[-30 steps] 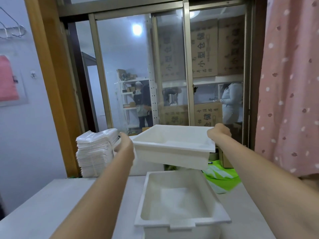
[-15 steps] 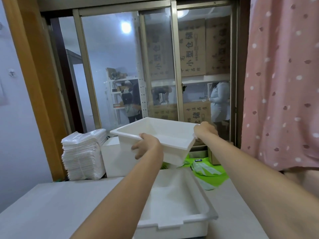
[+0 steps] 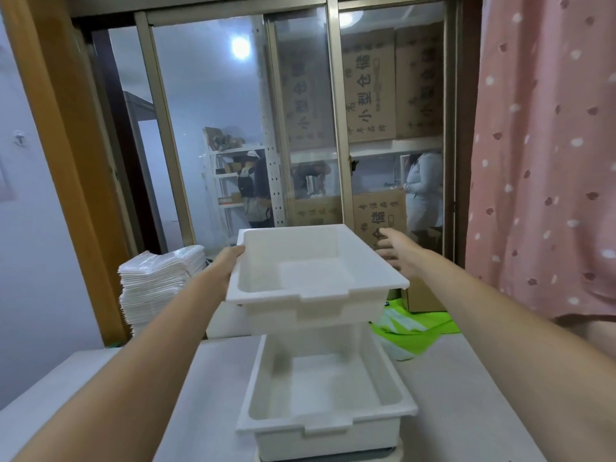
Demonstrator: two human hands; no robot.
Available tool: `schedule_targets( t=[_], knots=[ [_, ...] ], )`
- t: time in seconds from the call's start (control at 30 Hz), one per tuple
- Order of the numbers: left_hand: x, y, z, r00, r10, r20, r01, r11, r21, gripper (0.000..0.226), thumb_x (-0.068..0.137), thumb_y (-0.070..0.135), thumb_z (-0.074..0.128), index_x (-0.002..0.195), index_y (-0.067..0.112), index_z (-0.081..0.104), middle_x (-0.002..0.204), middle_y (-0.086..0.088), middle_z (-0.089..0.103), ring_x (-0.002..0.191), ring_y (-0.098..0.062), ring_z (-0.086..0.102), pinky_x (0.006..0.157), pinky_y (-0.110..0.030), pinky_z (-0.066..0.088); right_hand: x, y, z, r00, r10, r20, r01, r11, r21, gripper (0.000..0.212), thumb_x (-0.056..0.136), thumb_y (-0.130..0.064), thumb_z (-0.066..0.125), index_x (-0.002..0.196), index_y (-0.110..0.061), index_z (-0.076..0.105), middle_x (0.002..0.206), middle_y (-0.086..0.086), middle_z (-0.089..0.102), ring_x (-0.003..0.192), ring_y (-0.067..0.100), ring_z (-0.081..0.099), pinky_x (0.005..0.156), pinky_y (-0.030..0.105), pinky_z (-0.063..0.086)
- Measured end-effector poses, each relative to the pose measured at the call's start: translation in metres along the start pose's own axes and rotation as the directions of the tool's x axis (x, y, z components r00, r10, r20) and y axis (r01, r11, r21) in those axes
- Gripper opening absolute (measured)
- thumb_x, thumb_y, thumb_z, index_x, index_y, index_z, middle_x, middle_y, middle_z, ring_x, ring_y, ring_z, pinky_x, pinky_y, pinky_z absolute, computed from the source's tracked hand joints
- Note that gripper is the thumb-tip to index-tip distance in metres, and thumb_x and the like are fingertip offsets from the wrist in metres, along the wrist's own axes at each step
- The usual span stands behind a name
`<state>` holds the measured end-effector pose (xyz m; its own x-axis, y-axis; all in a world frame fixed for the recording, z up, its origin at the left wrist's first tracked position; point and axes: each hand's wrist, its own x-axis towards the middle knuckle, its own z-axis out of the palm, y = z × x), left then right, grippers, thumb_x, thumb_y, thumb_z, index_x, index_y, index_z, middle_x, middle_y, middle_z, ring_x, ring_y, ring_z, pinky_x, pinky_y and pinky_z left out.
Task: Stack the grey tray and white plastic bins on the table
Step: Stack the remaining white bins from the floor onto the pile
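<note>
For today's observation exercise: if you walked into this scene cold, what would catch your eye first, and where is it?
First, the white bin held in mid-air at the centre, with the left hand gripping its left rim and the right hand open beside its right edge. Directly below it a second white bin sits on the table. A stack of white packets stands at the far left, and a pink spotted curtain hangs at the right.

White bins: we count two, upper bin (image 3: 316, 278), lower bin (image 3: 326, 395)
Hands: two, left hand (image 3: 230, 261), right hand (image 3: 398, 250)
Bag stacks: one, bag stack (image 3: 156, 285)
</note>
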<state>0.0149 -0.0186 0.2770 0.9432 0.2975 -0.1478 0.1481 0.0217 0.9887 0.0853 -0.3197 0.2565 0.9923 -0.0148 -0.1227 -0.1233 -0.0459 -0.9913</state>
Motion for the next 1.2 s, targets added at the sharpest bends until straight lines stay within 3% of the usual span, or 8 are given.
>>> schedule_targets(
  t=[0.13,0.27,0.43,0.6,0.73,1.0,1.1,1.2],
  knots=[
    [0.010,-0.007,-0.012,0.999,0.044,-0.006,-0.043,0.990,0.134,0.037,0.095,0.035,0.050,0.109,0.002,0.060,0.088,-0.015,0.061,0.071,-0.027,0.058,0.063,-0.034,0.046,-0.005,-0.003,0.028,0.994,-0.040,0.104,0.050,0.994,-0.096,0.034,0.096,-0.033,0.049,0.117,-0.007,0.054,0.110,0.012,0.054,0.096,0.027,0.053,0.083,0.035,0.043],
    [0.061,-0.030,-0.034,0.994,0.061,-0.087,-0.041,0.976,0.216,0.052,0.086,0.037,0.058,0.123,0.002,0.058,0.093,-0.016,0.063,0.074,-0.029,0.060,0.072,-0.036,0.049,-0.008,0.004,0.043,0.998,-0.035,0.049,0.049,0.944,-0.327,0.044,0.097,-0.022,0.049,0.136,-0.003,0.043,0.148,0.015,0.036,0.127,0.029,0.041,0.101,0.034,0.034],
    [0.029,-0.037,-0.026,0.994,0.056,-0.093,-0.023,0.946,0.323,0.032,0.092,0.023,0.051,0.113,0.000,0.055,0.090,-0.017,0.061,0.067,-0.023,0.054,0.060,-0.031,0.040,-0.004,0.021,0.043,0.998,0.045,0.039,-0.025,0.904,-0.427,0.053,0.100,-0.022,0.044,0.147,-0.002,0.031,0.154,0.015,0.029,0.139,0.032,0.033,0.114,0.040,0.030],
    [0.027,-0.059,-0.013,0.999,0.014,-0.040,0.004,0.905,0.426,0.021,0.097,0.014,0.043,0.088,0.001,0.056,0.072,-0.010,0.048,0.061,-0.020,0.045,0.060,-0.029,0.036,-0.003,0.040,0.038,0.996,0.083,-0.031,-0.088,0.889,-0.449,0.026,0.097,-0.022,0.045,0.111,-0.002,0.055,0.114,0.014,0.054,0.103,0.030,0.056,0.087,0.033,0.041],
    [0.030,-0.074,-0.012,0.998,-0.057,-0.027,0.064,0.886,0.460,0.025,0.093,0.010,0.046,0.067,0.012,0.043,0.071,-0.005,0.041,0.060,-0.017,0.039,0.056,-0.026,0.034,-0.012,0.049,0.033,0.983,0.175,-0.062,-0.182,0.829,-0.529,0.017,0.095,-0.015,0.045,0.083,-0.004,0.048,0.078,0.012,0.048,0.063,0.023,0.048,0.053,0.027,0.036],
    [0.033,-0.115,-0.011,0.983,-0.180,-0.044,0.184,0.912,0.368,0.015,0.091,0.015,0.045,0.079,0.006,0.046,0.074,-0.012,0.046,0.060,-0.026,0.048,0.058,-0.030,0.040,-0.019,0.072,0.031,0.963,0.257,-0.079,-0.261,0.827,-0.498,0.015,0.096,-0.016,0.045,0.103,-0.003,0.049,0.086,0.013,0.053,0.078,0.026,0.056,0.070,0.032,0.051],
    [0.042,-0.122,-0.010,0.991,-0.128,-0.048,0.137,0.890,0.434,0.015,0.092,0.013,0.045,0.078,0.006,0.048,0.075,-0.011,0.048,0.061,-0.022,0.047,0.056,-0.026,0.036,-0.017,0.081,0.032,0.969,0.236,-0.070,-0.238,0.827,-0.509,0.027,0.097,-0.015,0.043,0.120,-0.010,0.055,0.106,0.012,0.056,0.110,0.025,0.056,0.085,0.030,0.041],
    [0.046,-0.125,-0.008,0.997,-0.068,-0.040,0.079,0.840,0.537,0.020,0.094,0.013,0.043,0.077,0.006,0.050,0.074,-0.008,0.049,0.062,-0.018,0.046,0.053,-0.028,0.030,-0.012,0.088,0.034,0.968,0.233,-0.090,-0.243,0.796,-0.555,0.020,0.097,-0.015,0.043,0.081,-0.009,0.051,0.083,0.008,0.046,0.095,0.019,0.048,0.079,0.026,0.031]
  ],
)
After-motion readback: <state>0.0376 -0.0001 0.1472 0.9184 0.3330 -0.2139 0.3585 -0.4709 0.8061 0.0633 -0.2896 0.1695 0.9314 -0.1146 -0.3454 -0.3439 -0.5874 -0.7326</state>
